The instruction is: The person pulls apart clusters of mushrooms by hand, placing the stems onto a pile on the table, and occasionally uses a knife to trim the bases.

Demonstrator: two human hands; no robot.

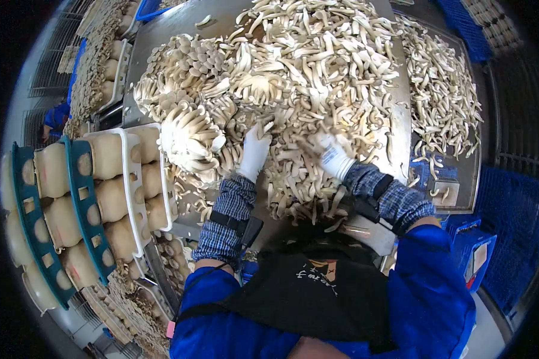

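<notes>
Head view showed the white-gloved left hand (254, 149) and right hand (332, 157) buried in the pale heap of loose mushroom stems (305, 78) at frame centre, fingers curled among stems, apparently sorting; whether anything was gripped I cannot tell. Separating clusters likely needed gentle pulling.

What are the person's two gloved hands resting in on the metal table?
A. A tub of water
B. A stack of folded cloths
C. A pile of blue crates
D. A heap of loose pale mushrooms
D: the left hand and the right hand, both in white gloves, are pressed into the heap of loose pale mushrooms spread over the metal table.
</notes>
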